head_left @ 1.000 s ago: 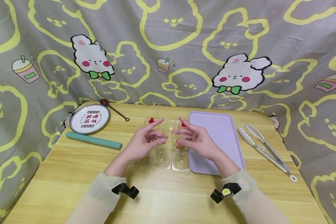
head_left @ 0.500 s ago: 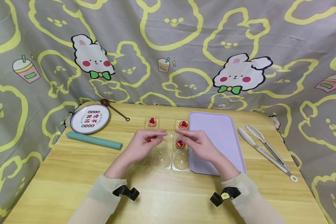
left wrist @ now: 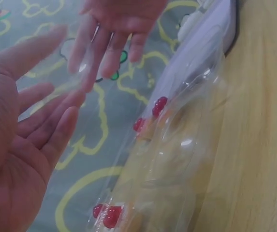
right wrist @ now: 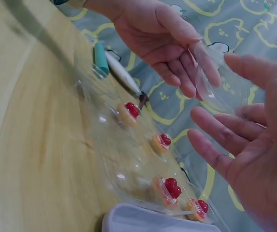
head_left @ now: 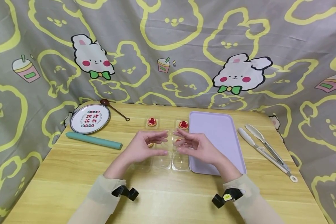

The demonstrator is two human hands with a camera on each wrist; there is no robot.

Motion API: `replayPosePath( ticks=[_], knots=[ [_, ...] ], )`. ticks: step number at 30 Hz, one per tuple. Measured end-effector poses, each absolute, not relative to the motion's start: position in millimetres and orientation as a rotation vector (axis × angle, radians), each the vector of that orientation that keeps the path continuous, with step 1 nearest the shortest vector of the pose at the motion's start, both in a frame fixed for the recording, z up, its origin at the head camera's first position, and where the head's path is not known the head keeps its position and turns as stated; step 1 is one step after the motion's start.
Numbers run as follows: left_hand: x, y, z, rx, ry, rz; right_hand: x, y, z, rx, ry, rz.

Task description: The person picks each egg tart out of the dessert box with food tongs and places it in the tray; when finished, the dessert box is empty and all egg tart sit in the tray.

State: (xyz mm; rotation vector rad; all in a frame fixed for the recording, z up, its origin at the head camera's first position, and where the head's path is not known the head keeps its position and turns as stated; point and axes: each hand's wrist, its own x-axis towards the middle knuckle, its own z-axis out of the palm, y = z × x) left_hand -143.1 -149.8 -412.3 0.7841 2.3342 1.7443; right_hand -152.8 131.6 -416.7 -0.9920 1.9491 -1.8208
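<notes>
A clear plastic box (right wrist: pixel 220 96) is raised between both hands over the middle of the table, its edges faint and nothing showing inside. On its left side, the left hand (head_left: pixel 146 145) holds it between thumb and fingers. The right hand (head_left: pixel 198 146) holds the opposite side, thumb low and fingers higher. Behind and below are small tarts topped with red berries, each in clear packaging: the back left tart (head_left: pixel 152 121), the back right tart (head_left: pixel 183 124), and two more partly hidden by the hands. Clear compartments (head_left: pixel 162 161) without tarts lie nearest the person.
A lilac tray (head_left: pixel 218 140) lies right of the packaging, with metal tongs (head_left: pixel 266 152) beyond it. At left are a white plate (head_left: pixel 90 119), a brown long-handled spoon (head_left: pixel 114 109) and a teal stick (head_left: pixel 93 140). A patterned curtain (head_left: pixel 184 56) hangs behind the table.
The raised index fingers have come down onto the clear box, whose upper part has lowered. Thumbs and fingers first drew close together, then spread apart again around it.
</notes>
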Motion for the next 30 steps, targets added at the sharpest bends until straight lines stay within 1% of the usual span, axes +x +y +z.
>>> replayPosePath(
  ticks=[3,9,15,24,30],
  knots=[
    [-143,-148,-413,0.795,2.342,1.731,-151,131,-417,-0.972,1.967,-1.832],
    [-143,-148,-413,0.734,2.327,1.698,-147,130,-418,-0.923,1.972,-1.847],
    [-143,-153,-414,0.746,2.299,1.662,-148,129,-422,-0.947,2.087,-1.789],
    [-140,-179,-411,0.742,2.299,1.660,-147,107,-417,-0.952,2.284,-1.666],
    [-132,-208,-412,0.728,2.281,1.721,-148,80,-411,-1.052,2.431,-1.508]
  ],
)
